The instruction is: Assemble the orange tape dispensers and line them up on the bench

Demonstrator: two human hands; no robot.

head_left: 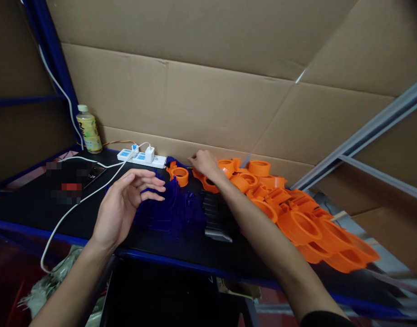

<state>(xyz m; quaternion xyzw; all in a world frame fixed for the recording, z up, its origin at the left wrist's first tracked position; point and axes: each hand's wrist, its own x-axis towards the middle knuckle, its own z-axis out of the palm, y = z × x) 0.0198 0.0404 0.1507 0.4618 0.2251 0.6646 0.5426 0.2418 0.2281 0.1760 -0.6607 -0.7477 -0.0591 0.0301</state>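
Note:
My left hand (126, 200) hovers open, fingers spread and curled slightly, just left of a pile of dark blue plastic parts (170, 206) on the black tabletop (34, 204). My right hand (203, 163) reaches far back to the cardboard wall, fingers bent down onto an orange plastic ring (208, 182) at the near end of a heap of orange ring-shaped parts (296, 213). Whether it grips that ring is hidden. Another orange ring (179, 175) lies between the two hands. A stack of black ribbed parts (217, 218) sits under my right forearm.
A white power strip (142, 156) with plugs and white cables (75, 204) lies at the back left, beside a yellow-green drink bottle (88, 129). A phone (94, 173) rests on the table. Cardboard sheets (208, 91) wall the back. A blue table edge (160, 256) runs along the front.

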